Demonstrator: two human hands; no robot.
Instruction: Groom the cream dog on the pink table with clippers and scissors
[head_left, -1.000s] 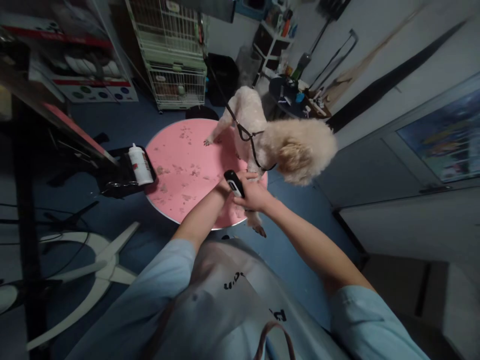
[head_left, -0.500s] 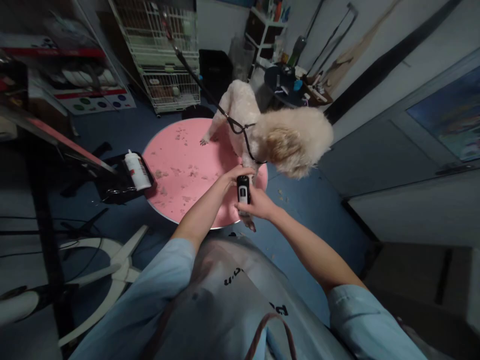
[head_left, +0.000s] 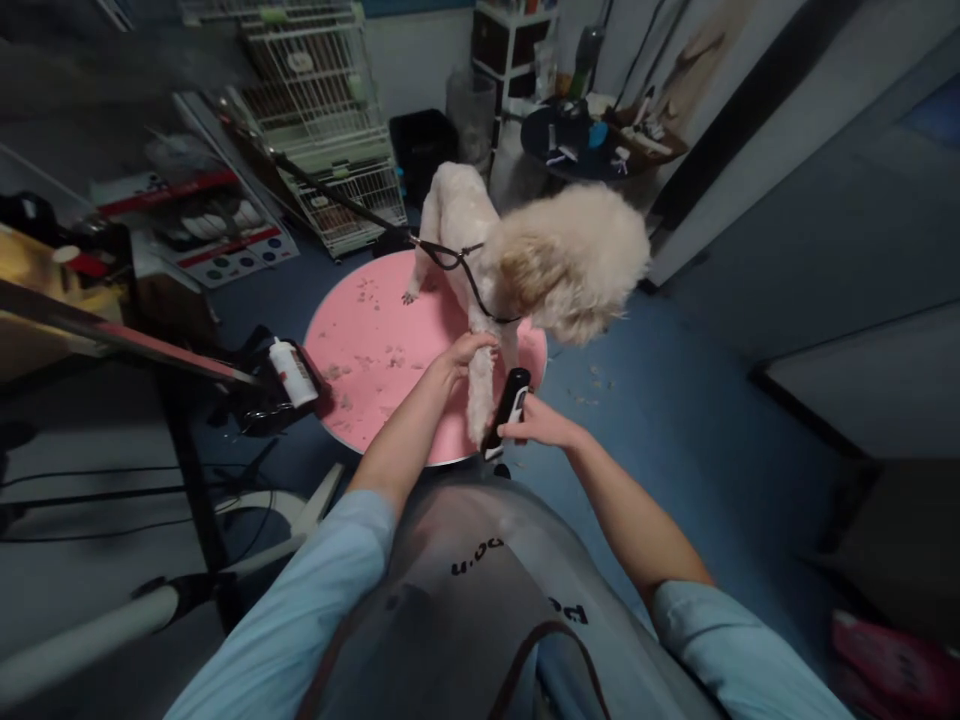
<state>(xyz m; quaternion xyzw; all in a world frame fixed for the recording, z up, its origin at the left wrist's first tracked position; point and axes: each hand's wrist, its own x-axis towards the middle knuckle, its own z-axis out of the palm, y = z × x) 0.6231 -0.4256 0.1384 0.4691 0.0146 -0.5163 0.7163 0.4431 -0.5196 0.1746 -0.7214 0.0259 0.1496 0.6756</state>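
A cream-coloured dog (head_left: 461, 215) stands on a round pink grooming table (head_left: 360, 350), its fluffy head turned to the right. A black loop lead (head_left: 474, 285) goes round its neck and runs up to the left. My left hand (head_left: 466, 355) is closed around the upper part of the dog's front leg (head_left: 480, 400). In my right hand (head_left: 541, 422) are black hair clippers (head_left: 510, 405), tilted, with their lower end beside the dog's paw. Whether the blade touches the fur I cannot tell.
Hair clumps (head_left: 394, 355) lie on the table. A white bottle (head_left: 292, 372) rests in a black holder at its left. Behind are wire cages (head_left: 322, 90), a black bin (head_left: 424, 140) and a dark round stand (head_left: 544, 140) with tools. A white stand base (head_left: 315, 500) is at lower left.
My right hand has swung the clippers from upright over the leg to a tilt on its right side, lower end near the paw. My left hand still holds the leg. The view has shifted.
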